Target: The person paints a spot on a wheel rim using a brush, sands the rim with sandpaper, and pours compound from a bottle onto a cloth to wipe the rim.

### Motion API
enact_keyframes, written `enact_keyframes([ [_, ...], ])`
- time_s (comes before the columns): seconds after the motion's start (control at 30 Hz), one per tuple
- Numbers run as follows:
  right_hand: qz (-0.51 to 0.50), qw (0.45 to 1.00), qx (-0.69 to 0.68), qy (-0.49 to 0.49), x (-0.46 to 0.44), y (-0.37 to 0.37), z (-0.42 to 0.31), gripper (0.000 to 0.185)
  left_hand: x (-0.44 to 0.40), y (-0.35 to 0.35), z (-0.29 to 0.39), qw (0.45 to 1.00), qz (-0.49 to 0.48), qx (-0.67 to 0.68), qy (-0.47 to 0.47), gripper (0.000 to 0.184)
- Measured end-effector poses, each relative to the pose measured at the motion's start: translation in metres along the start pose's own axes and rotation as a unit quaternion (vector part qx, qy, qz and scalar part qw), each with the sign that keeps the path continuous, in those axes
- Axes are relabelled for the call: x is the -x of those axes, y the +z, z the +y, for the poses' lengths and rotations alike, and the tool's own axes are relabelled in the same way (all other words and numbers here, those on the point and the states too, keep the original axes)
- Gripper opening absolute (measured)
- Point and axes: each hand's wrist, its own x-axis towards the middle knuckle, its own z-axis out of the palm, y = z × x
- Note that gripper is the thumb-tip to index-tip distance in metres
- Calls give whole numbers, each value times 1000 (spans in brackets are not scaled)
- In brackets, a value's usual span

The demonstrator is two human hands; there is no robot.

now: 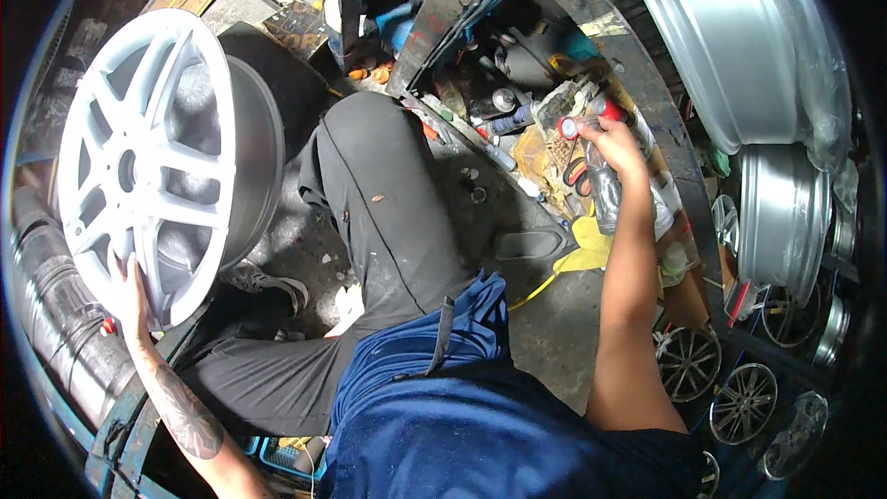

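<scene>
A silver-white alloy wheel stands tilted at the left. My left hand grips its lower spokes and rim, with the fingers partly hidden behind a spoke. Over the cluttered bench at the right, my right hand is closed on a small red-capped item; its body is mostly hidden by the fingers. A clear bottle lies just below that hand. Beside it are scissors with dark and orange handles and a yellow cloth.
Large silver rims are stacked at the right, with more wheels below. A dark metal drum is at the far left. Between my legs and the bench, a sandal lies on the floor. A blue basket sits near my thigh.
</scene>
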Motion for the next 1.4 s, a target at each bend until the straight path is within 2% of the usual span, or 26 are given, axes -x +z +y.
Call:
enact_keyframes([
  [0.1, 2, 1000, 3, 16, 1, 0, -6, 47, 1, 2, -1, 995, -11, 103, -9, 65],
  [0.3, -4, 1000, 7, 0, 5, -2, -11, 42, 2, 5, -3, 992, -23, 124, -11, 65],
  [0.4, -6, 1000, -9, -16, -4, 0, 5, 39, 1, 3, -3, 999, -13, 44, 8, 65],
  [0.47, -20, 999, -35, -20, -13, 1, 19, 38, 1, -11, 7, 995, -2, -98, 29, 66],
  [0.57, -19, 999, -31, -11, -13, 1, 20, 38, 1, -5, 0, 984, 40, -168, 41, 65],
  [0.67, -16, 1000, -13, -17, -14, 1, 19, 38, 0, -6, 1, 988, 28, -148, 37, 65],
  [0.77, -5, 1000, -1, -6, -5, -1, 5, 39, -1, -3, -4, 999, -4, -27, 17, 64],
  [0.87, -7, 999, -33, 1, 4, -2, -2, 40, -2, 3, -10, 1000, -8, 3, 16, 63],
  [0.93, 3, 996, -67, 62, 23, -4, -28, 40, -2, -1, -6, 999, -9, -47, 10, 63],
  [1.0, 30, 991, -117, 57, 26, -1, -24, 40, 0, -7, 3, 995, -4, -97, 6, 62],
  [1.07, 76, 980, -185, -14, 17, 9, 5, 39, 3, -12, 14, 989, 12, -146, 7, 63],
  [1.1, 130, 966, -220, -38, 27, 15, -2, 37, 4, -13, 15, 998, -10, -69, -1, 63],
  [1.23, 268, 893, -315, -176, 57, 51, -43, 42, -1, -3, 0, 999, -11, -38, 2, 66],
  [1.3, 302, 874, -296, -241, 54, 79, -63, 49, 0, -5, 4, 998, -10, -58, 1, 65],
  [1.33, 266, 872, -345, -226, 56, 90, -80, 53, 0, -8, 7, 997, -9, -73, 0, 65],
  [1.4, 267, 882, -313, -232, 33, 115, -90, 54, 1, -16, 13, 999, -29, -31, -5, 66],
])
